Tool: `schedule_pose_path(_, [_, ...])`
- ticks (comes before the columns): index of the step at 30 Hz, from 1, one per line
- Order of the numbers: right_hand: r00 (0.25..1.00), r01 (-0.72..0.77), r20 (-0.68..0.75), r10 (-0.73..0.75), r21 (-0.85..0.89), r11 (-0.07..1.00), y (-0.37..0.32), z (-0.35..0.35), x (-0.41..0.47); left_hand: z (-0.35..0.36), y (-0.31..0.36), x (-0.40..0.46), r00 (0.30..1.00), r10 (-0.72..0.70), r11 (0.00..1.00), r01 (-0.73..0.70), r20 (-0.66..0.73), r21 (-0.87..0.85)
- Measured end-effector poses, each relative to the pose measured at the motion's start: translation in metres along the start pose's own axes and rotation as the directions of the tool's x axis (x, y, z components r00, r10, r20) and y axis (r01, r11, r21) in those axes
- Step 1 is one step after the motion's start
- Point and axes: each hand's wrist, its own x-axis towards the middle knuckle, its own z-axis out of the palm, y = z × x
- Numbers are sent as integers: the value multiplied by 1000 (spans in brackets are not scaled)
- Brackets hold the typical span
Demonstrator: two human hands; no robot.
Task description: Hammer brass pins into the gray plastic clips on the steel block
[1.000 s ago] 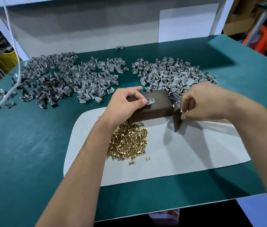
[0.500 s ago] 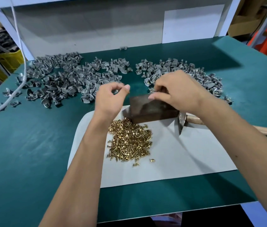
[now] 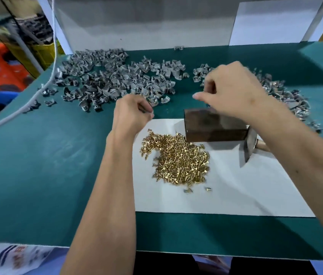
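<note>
The dark steel block [image 3: 214, 124] stands on the white mat [image 3: 226, 197], and its visible top is bare. A heap of brass pins [image 3: 178, 161] lies just in front of it. The hammer [image 3: 249, 147] lies at the block's right end, its handle under my right forearm. My left hand [image 3: 132, 116] hovers left of the block near the left pile of gray clips [image 3: 113, 82], its curled fingers pinching a small dark piece that looks like a clip. My right hand [image 3: 234, 90] hangs behind the block with curled fingers over the right clip pile [image 3: 287, 100]. Whatever it holds is hidden.
The green table [image 3: 47, 165] runs to a front edge near me. A white cable [image 3: 43, 90] crosses its left corner. A white wall panel [image 3: 146, 22] closes the back. Crates and bins stand beyond the left edge.
My left hand lifted the clip off the block and moved left toward the left pile. My right hand left the hammer, crossed over the block and reached back toward the right pile.
</note>
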Motion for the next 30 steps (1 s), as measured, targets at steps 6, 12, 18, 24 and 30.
schedule_pose_path(6, [836, 446, 274, -475, 167, 880, -72, 27, -15, 0, -4, 6, 996, -27, 996, 20, -88, -82])
schedule_pose_path(12, [740, 492, 349, -575, 303, 816, -91, 53, -15, -6, -12, 14, 958, -179, 964, 125, -222, -237])
schedule_pose_path(18, [706, 474, 394, -589, 356, 806, -95, 52, -14, -12, -13, 17, 896, -328, 899, 197, -301, -392])
schedule_pose_path(24, [747, 475, 360, -558, 297, 828, -100, 57, -18, -17, -10, 18, 829, -515, 657, 217, -219, -722])
schedule_pose_path(30, [801, 457, 248, -545, 335, 824, -95, 51, -22, -16, 6, 10, 833, -528, 546, 183, -166, -817])
